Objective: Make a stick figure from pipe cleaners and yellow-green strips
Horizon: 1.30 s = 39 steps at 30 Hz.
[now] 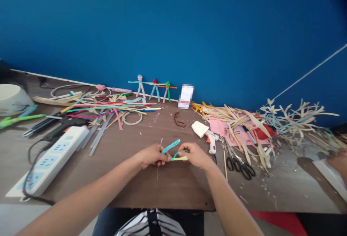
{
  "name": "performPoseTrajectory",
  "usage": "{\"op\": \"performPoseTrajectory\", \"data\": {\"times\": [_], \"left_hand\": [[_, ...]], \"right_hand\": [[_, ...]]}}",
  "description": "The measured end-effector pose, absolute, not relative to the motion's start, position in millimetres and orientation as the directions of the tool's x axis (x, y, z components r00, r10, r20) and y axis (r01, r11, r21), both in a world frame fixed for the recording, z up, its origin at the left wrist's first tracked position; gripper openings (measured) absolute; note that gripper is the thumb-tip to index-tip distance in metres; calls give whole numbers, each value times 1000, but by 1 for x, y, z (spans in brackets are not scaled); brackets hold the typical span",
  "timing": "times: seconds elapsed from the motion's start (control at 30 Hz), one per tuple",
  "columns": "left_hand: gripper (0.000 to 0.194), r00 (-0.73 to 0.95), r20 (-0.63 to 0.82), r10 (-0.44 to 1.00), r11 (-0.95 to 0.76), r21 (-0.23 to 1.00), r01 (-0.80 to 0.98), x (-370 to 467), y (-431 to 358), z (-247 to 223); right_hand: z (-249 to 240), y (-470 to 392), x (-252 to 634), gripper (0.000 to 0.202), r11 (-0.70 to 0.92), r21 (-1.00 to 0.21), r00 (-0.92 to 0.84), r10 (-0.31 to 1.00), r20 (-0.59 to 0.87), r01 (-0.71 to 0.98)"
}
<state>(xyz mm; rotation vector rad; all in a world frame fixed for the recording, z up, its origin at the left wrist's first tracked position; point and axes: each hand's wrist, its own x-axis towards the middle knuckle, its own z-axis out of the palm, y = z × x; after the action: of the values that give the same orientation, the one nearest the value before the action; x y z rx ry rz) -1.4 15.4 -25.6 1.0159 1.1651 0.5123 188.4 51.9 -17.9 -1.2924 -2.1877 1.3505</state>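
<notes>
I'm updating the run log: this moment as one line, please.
left hand: holds blue wrapped piece | right hand: pinches green strip | back: three figures | right: white glue gun | left: power strip

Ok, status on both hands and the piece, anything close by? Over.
Left hand gripping blue-wrapped stem. Right hand pinching green strand beside pale-yellow stem. White glue gun lying close on the right.

We see a deep-blue wall (173,30) behind a brown table (179,194), with a pale strip (29,73) along their join, a white line (310,72) slanting up the wall at right, and pale grey floor (12,216) below.
</notes>
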Motion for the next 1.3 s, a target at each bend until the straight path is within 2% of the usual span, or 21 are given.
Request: {"op": "performPoseTrajectory", "data": {"times": [0.17,0.27,0.4,0.5,0.57,0.63,0.7,0.77,0.87,0.97,1.1,1.17,1.23,1.27,1.3], "left_hand": [[16,270,-458,847,393,881,263,1,15,-28],[16,217,-445,869,395,887,239,3,14,-30],[18,148,-507,849,503,862,68,2,17,-35],[19,235,-605,761,644,749,-156,-2,20,-37],[20,349,-646,679,731,637,-243,-4,22,-38],[19,433,-657,617,783,567,-255,-5,23,-37],[19,459,-662,593,801,547,-246,-4,24,-36],[18,440,-675,593,801,551,-234,-3,24,-35],[16,388,-694,607,792,571,-218,0,23,-35],[19,347,-693,632,775,567,-281,2,21,-35],[36,350,-659,666,743,542,-393,2,20,-33],[44,286,-636,717,695,617,-368,1,21,-31],[48,32,-533,846,521,811,-267,-1,20,-30],[50,-141,-392,909,372,916,-152,-1,19,-29],[50,-286,-188,939,199,980,11,-2,18,-28]], "right_hand": [[-6,52,185,20,272,-796,-640,747,-180,541],[5,43,183,21,405,-675,-643,754,-135,616],[11,26,181,23,532,-507,-642,765,-56,678],[3,20,180,22,509,-451,-584,811,-33,733],[-7,22,181,21,461,-482,-537,843,-23,745],[-18,26,180,19,387,-611,-510,860,-32,691],[-27,30,179,18,237,-801,-508,856,-94,549],[-32,32,177,21,40,-926,-515,840,-172,375],[-34,32,174,20,-120,-963,-461,860,-221,239],[-35,32,172,16,-148,-969,-396,893,-216,196],[-37,34,171,12,-191,-975,-338,915,-220,117],[-37,36,172,11,-215,-972,-293,927,-233,92],[-38,38,173,12,-232,-970,-259,935,-243,71],[-38,38,173,12,-242,-968,-248,936,-251,64],[-38,39,173,13,-251,-966,-238,936,-258,58]]}}
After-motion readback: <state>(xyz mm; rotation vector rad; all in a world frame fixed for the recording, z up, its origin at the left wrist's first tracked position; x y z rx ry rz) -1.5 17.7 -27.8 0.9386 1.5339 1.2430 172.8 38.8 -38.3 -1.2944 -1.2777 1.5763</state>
